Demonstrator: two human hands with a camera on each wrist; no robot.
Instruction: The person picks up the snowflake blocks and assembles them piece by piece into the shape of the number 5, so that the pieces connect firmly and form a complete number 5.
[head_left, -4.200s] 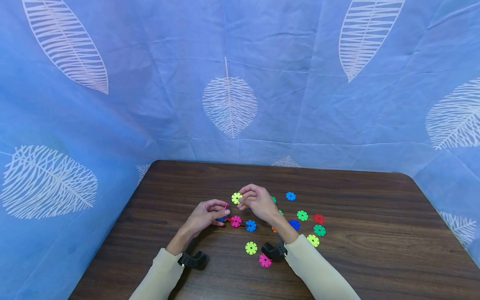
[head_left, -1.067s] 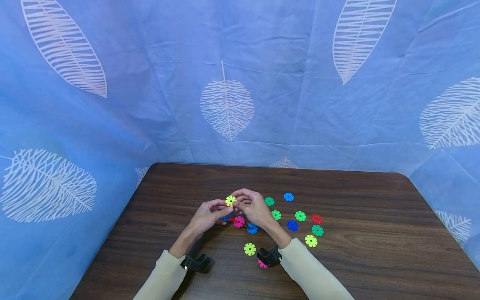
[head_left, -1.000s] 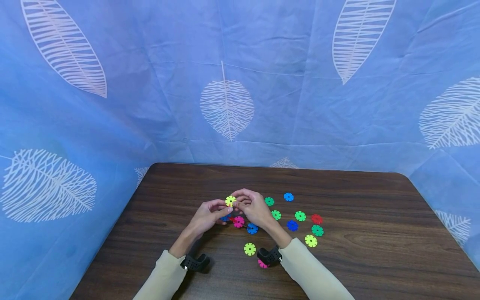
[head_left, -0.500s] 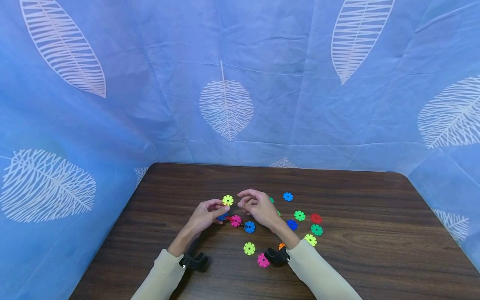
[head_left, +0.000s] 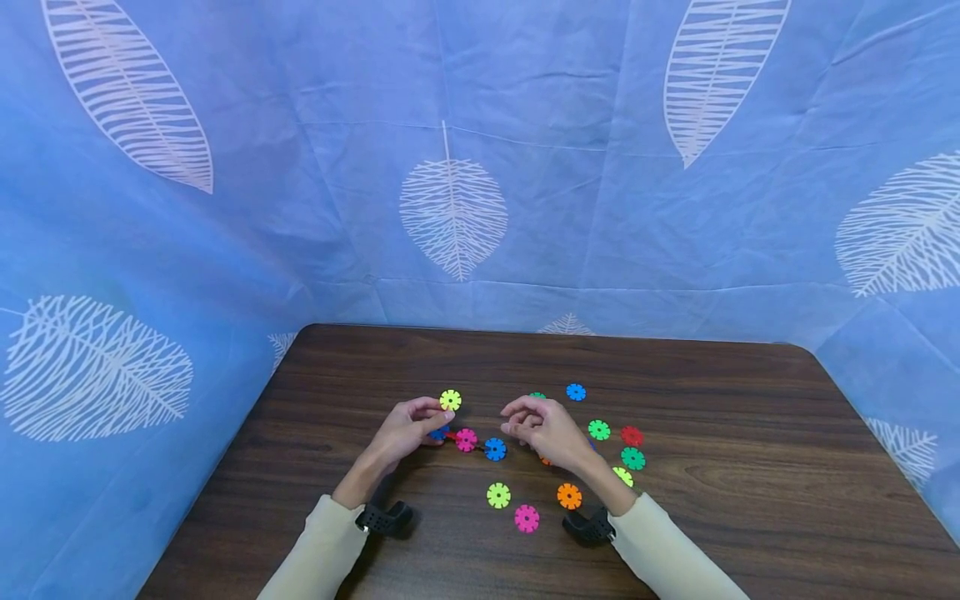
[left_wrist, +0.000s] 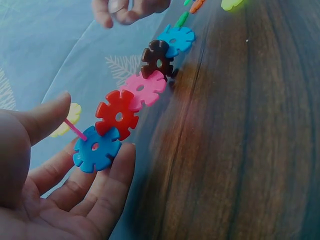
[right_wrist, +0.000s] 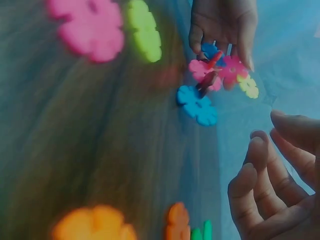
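My left hand (head_left: 401, 429) holds one end of a chain of interlocking notched plastic discs above the table. In the left wrist view, its fingers and thumb are around a blue disc (left_wrist: 90, 159) and an edge-on pink disc (left_wrist: 75, 129). A yellow disc (head_left: 450, 393) sticks up beyond the thumb, joined to the pink one. From the blue disc the chain runs on through a red disc (left_wrist: 107, 111), a pink disc (left_wrist: 150, 89), a dark brown disc (left_wrist: 150, 62) and another blue disc (left_wrist: 184, 37). To the right, my right hand (head_left: 555, 433) hovers with loosely bent fingers, holding nothing.
Loose discs lie on the dark wood table (head_left: 750, 433): yellow (head_left: 492, 490), pink (head_left: 521, 513) and orange (head_left: 563, 492) in front, green (head_left: 593, 426), red (head_left: 627, 432) and blue (head_left: 571, 388) at the right. My right arm partly covers several. A blue leaf-patterned cloth (head_left: 555, 208) hangs behind.
The right hand brought the yellow disc to the left hand's chain, let go of it and moved away to the right. The yellow disc stays on the chain; the orange disc has come into view.
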